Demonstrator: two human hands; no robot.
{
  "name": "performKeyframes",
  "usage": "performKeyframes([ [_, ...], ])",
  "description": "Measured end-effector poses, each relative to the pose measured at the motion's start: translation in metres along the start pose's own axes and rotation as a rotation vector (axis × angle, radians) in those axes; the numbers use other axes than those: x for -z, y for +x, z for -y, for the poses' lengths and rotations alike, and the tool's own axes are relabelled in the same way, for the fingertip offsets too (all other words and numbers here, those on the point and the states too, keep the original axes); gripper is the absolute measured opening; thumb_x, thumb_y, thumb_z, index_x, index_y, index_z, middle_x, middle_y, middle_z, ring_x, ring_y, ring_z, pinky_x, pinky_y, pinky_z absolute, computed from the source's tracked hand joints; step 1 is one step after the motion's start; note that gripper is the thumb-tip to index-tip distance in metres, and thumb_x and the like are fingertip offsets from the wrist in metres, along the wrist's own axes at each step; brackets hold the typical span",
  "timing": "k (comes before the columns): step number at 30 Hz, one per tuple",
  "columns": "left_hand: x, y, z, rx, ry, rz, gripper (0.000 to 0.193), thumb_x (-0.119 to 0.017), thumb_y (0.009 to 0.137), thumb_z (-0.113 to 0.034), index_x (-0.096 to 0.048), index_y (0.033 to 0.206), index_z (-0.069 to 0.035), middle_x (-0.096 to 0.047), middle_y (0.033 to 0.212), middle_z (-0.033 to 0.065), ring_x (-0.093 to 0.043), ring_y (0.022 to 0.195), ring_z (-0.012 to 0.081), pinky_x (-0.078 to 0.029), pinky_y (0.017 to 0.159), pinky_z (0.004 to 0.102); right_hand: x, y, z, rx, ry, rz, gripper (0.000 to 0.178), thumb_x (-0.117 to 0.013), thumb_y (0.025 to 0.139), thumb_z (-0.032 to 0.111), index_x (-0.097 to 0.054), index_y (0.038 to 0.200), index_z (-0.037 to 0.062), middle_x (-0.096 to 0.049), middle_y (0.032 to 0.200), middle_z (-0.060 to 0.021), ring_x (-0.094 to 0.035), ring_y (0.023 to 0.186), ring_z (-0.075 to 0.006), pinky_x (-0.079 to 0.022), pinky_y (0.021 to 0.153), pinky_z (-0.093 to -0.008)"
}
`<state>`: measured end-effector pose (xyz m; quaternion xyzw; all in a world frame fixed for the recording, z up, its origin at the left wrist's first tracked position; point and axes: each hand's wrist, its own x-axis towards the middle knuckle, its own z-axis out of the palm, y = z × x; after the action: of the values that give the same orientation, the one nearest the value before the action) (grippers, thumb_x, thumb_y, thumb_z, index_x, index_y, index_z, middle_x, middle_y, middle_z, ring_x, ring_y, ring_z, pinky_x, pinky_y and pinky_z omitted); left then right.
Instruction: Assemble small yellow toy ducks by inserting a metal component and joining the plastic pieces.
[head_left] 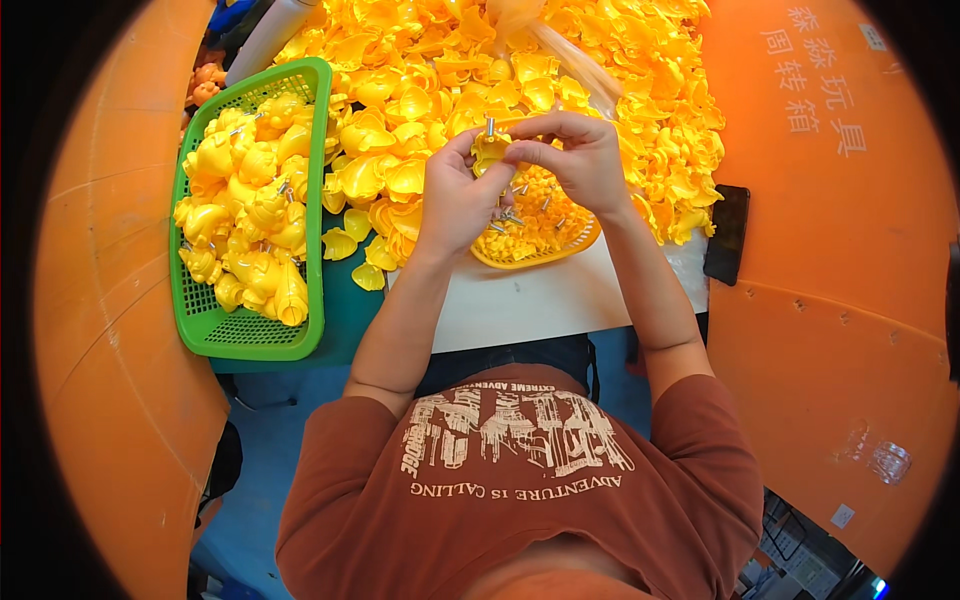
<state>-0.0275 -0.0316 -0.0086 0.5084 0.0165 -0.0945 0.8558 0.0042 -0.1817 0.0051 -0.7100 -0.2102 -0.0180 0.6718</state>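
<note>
Both my hands meet above the table's front edge. My left hand [458, 200] is closed around a curved yellow plastic shell [488, 152], from whose top a short metal pin [490, 127] stands up. The thumb and forefinger of my right hand [580, 160] pinch at the shell's right edge; what lies between those fingertips is partly hidden. A few more metal pins show below my left fingers, and I cannot tell whether they are held. Right under the hands sits a yellow basket [535, 260] of small yellow parts [545, 215] and loose pins.
A green basket [250, 345] filled with rounded yellow pieces [245, 210] stands on the left. Loose yellow shells [400, 130] are heaped across the far table, with a clear plastic bag [575, 65] among them. A dark phone [728, 235] lies by the orange panel [830, 220] on the right.
</note>
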Motion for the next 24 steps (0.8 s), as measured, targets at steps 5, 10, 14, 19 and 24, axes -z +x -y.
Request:
performKeyframes([
  [5, 0.001, 0.004, 0.01, -0.117, 0.103, 0.019, 0.03, -0.061, 0.08, -0.004, -0.052, 0.107, 0.005, -0.06, 0.077, 0.0047, -0.055, 0.052, 0.0062, -0.044, 0.044, 0.0183, 0.008, 0.004, 0.007, -0.357, 0.121, 0.053, 0.018, -0.07, 0.075, 0.004, -0.064, 0.091, -0.0047, -0.066, 0.079, -0.009, -0.061, 0.065, -0.0106, -0.049, 0.061, -0.02],
  [10, 0.001, 0.005, 0.01, -0.124, 0.102, -0.004, 0.025, -0.06, 0.08, -0.003, -0.053, 0.103, 0.003, -0.06, 0.078, 0.004, -0.055, 0.053, 0.0067, -0.044, 0.044, 0.0191, 0.008, 0.011, -0.004, -0.343, 0.062, 0.139, 0.022, -0.067, 0.078, 0.003, -0.063, 0.099, -0.0023, -0.065, 0.078, -0.0078, -0.062, 0.071, -0.0105, -0.049, 0.063, -0.0209],
  [14, 0.004, 0.006, 0.006, -0.042, 0.03, -0.086, 0.018, -0.059, 0.081, -0.003, -0.051, 0.098, -0.001, -0.059, 0.08, 0.0036, -0.054, 0.054, 0.0074, -0.04, 0.041, 0.0188, 0.001, 0.021, -0.015, -0.315, 0.198, 0.167, 0.022, -0.065, 0.081, 0.008, -0.063, 0.101, -0.0012, -0.065, 0.079, -0.0053, -0.06, 0.074, -0.0092, -0.048, 0.062, -0.0225],
  [19, 0.017, 0.015, -0.004, -0.129, -0.121, -0.218, 0.024, -0.058, 0.083, -0.005, -0.047, 0.104, -0.004, -0.058, 0.085, 0.0035, -0.055, 0.06, 0.01, -0.042, 0.046, 0.0218, -0.001, 0.076, -0.03, -0.04, -0.323, -0.045, 0.028, -0.066, 0.079, 0.018, -0.063, 0.104, 0.0049, -0.066, 0.081, -0.0077, -0.062, 0.073, -0.0153, -0.049, 0.064, -0.0288],
  [24, 0.023, 0.019, -0.008, -0.16, -0.31, -0.338, 0.026, -0.053, 0.082, -0.001, -0.045, 0.106, -0.005, -0.058, 0.088, 0.0061, -0.059, 0.068, 0.0167, -0.045, 0.053, 0.0276, -0.018, 0.116, -0.053, 0.023, -1.128, 0.103, 0.031, -0.065, 0.074, 0.019, -0.064, 0.103, 0.0104, -0.065, 0.086, -0.0149, -0.063, 0.078, -0.0281, -0.049, 0.069, -0.037],
])
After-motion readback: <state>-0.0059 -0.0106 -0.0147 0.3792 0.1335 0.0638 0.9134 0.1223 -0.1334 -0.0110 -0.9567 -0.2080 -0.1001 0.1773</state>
